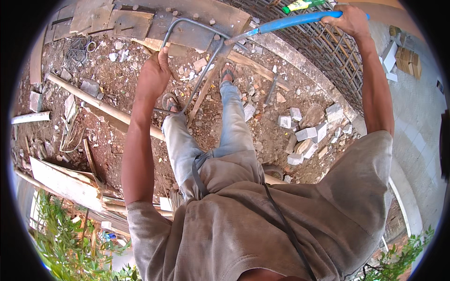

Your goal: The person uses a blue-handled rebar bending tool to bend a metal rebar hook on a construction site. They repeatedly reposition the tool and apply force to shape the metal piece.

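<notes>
The left hand [155, 72] is closed around one side of a bent metal rod [206, 27], with the thumb pointing up along it. The rod is up in front of the person, bent like a box, and its sides reach out past the fingers. The right hand [351, 21] is wrapped around a long blue handle [295, 20], close to its far end. The handle's other end meets the rod, or sits just beside it; I can't tell which.

Just past the rod is the edge of some wooden boards [176, 38]. On the right, a big cage of metal bars [323, 58] runs close under the handle. Brown dirt [269, 159] with small stones lies between the legs and a heap of pale blocks [307, 133].

I count one bent rod, one blue handle, two feet in sandals, one green bottle [300, 6] by the cage, and one long pale pole [105, 107] on the left.
</notes>
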`<state>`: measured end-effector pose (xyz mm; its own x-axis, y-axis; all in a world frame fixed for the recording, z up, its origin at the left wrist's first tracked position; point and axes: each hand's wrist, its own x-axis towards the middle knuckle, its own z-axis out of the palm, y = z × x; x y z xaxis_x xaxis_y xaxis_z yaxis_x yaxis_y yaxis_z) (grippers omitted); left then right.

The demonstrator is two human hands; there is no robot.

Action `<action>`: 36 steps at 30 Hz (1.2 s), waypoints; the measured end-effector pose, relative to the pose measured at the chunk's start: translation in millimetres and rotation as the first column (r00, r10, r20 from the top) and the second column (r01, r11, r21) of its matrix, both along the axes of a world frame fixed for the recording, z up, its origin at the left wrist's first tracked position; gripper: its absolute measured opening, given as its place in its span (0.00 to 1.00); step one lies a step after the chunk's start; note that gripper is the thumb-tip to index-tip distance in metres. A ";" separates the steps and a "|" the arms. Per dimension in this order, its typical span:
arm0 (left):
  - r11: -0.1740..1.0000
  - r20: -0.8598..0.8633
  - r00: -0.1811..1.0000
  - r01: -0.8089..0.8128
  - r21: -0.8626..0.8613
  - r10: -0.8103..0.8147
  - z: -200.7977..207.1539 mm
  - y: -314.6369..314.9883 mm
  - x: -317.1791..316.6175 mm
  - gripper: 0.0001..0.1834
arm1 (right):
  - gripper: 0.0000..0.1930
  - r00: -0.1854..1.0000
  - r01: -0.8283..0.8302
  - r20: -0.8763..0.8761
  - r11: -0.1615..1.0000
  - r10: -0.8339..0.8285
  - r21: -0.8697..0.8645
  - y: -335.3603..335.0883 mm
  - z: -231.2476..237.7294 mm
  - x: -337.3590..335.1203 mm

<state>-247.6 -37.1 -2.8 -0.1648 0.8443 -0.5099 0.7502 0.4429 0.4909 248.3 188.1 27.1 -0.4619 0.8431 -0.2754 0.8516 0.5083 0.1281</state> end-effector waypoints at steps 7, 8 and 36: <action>1.000 0.024 1.000 0.014 0.018 -0.014 -7.2 -1.8 -4.1 0.37 | 0.45 0.963 0.155 -0.248 0.968 -0.103 0.197 -97.3 -8.9 11.6; 1.000 0.033 0.999 0.012 0.021 -0.013 -6.6 -1.8 -4.2 0.38 | 0.44 0.958 0.199 -0.250 0.955 -0.142 0.221 -115.6 -13.2 13.2; 0.999 0.101 0.995 -0.025 -0.028 0.028 -12.5 -1.4 -8.7 0.33 | 0.41 0.929 0.370 0.083 0.885 -0.361 -0.283 -151.2 83.3 -24.4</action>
<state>-256.3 -38.6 -15.3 -0.1329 0.8260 -0.5478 0.6852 0.4759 0.5514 223.8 37.0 110.4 -0.1249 0.8321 -0.5403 0.9825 0.1796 0.0495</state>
